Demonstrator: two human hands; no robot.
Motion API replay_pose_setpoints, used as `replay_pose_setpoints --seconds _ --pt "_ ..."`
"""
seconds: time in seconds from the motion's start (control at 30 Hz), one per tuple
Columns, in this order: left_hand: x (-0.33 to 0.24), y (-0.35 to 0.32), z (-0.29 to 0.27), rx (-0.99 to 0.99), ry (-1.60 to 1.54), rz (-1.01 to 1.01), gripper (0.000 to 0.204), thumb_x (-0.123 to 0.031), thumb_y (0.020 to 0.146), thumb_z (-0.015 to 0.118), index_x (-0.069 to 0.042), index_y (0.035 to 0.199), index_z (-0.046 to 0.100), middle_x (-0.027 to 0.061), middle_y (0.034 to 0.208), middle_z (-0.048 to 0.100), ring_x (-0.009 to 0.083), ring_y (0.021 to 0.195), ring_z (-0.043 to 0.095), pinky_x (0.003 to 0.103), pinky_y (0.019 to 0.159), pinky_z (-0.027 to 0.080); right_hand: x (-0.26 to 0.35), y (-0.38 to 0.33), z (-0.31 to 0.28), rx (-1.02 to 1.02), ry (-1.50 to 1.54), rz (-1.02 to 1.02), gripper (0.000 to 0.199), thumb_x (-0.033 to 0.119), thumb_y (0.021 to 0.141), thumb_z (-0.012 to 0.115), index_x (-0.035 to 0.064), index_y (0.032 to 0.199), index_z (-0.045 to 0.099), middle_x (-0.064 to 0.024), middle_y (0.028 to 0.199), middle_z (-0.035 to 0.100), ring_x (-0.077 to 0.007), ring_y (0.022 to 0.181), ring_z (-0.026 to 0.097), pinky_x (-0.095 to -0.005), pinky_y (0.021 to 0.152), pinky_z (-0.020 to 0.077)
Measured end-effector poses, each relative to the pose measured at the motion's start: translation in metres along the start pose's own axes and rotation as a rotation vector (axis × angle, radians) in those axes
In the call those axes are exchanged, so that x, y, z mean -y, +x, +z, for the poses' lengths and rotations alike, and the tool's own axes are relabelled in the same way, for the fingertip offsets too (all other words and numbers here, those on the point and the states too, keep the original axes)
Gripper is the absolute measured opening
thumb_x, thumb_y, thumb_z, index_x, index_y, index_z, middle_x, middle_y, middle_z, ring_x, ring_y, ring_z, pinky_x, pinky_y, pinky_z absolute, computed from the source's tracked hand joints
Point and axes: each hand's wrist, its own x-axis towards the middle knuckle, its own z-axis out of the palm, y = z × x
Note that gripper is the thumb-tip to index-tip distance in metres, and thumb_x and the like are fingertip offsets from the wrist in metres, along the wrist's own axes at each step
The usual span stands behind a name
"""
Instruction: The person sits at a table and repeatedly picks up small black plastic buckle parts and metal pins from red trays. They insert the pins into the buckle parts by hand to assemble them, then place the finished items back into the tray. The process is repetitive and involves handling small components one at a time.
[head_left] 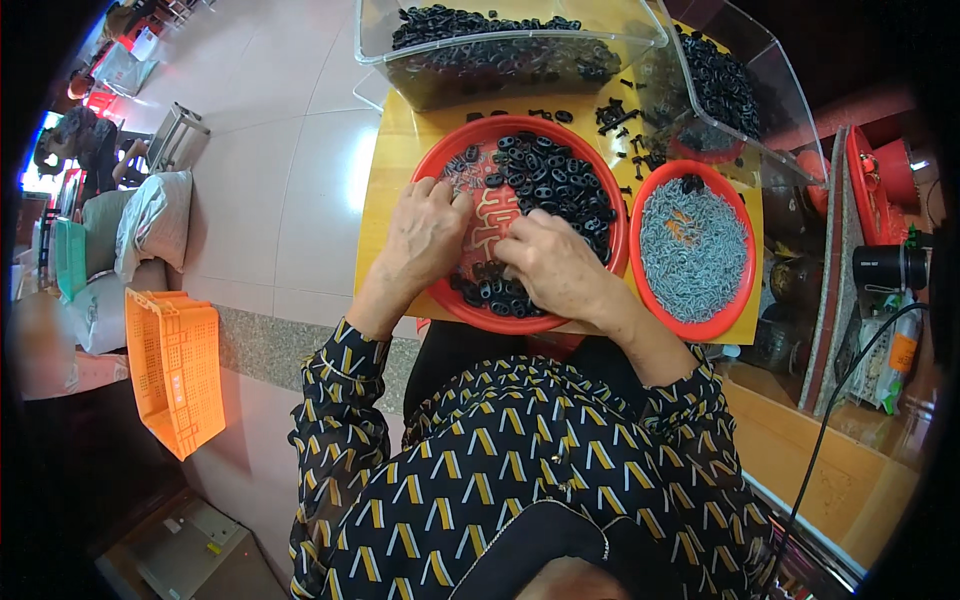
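Both hands work over a round red tray point(508, 122) on a yellow table point(395, 150). My left hand point(428, 228) is at the tray's left side, its fingers curled together beside a small heap of silvery screws point(466, 172). Toward the middle, my right hand point(560, 265) has its thumb and fingers pinched close to the tray's bottom. Whatever either hand holds is hidden by the fingers. Small black oval parts point(565, 180) with two holes fill the tray's right side; several more lie at its near edge. An oval red tray point(638, 275) of silvery screws point(695, 258) stands at the right.
Behind the round tray stand two clear plastic bins, one at the back point(510, 62) and one at the right point(740, 125), holding black parts. Loose black pieces point(615, 118) are scattered between them. An orange crate point(180, 365) and stuffed sacks point(155, 222) sit on the floor at left.
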Motion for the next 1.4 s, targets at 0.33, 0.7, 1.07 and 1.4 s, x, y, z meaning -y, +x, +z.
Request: replay_pose_setpoints --seconds 0.33,0.7,1.07,1.4 --pt "0.001 -0.004 -0.001 -0.153 -0.131 -0.008 0.018 -0.01 0.059 0.062 -0.004 0.073 0.052 0.0112 0.073 0.052 0.0279 0.071 0.052 0.037 0.064 0.042 0.002 -0.001 -0.012 -0.109 0.019 0.074 0.011 0.0 0.064 0.053 0.0018 0.075 0.055 -0.0123 0.075 0.051 -0.0285 0.078 0.051 -0.0358 0.071 0.0428" --pt "-0.009 -0.02 -0.007 -0.307 -1.401 -0.627 0.011 -0.002 0.083 0.05 0.002 0.093 0.053 0.0039 0.075 0.057 0.0089 0.064 0.055 0.022 0.056 0.046 0.02 0.016 0.015 -0.007 -0.071 0.034 0.01 0.003 0.066 0.05 0.0021 0.076 0.054 -0.0137 0.078 0.049 -0.0283 0.079 0.049 -0.0363 0.069 0.0432" --pt "-0.036 -0.026 -0.011 -0.274 -1.833 -0.638 0.018 -0.004 0.079 0.057 0.0 0.096 0.051 0.0041 0.079 0.058 0.009 0.067 0.056 0.02 0.058 0.047 0.022 0.007 -0.005 -0.331 1.235 0.511 0.008 0.004 0.081 0.055 0.0 0.088 0.056 -0.0004 0.081 0.057 -0.0051 0.067 0.052 -0.0183 0.058 0.0437" --pt "-0.059 -0.018 -0.009 -0.258 -1.786 -0.604 0.02 0.001 0.078 0.056 0.002 0.098 0.051 0.0054 0.084 0.057 0.0113 0.076 0.057 0.023 0.068 0.049 0.024 -0.006 -0.004 -0.361 1.247 0.578 0.006 0.003 0.081 0.054 -0.0004 0.085 0.056 -0.0012 0.075 0.057 -0.0042 0.061 0.052 -0.0179 0.054 0.0434"
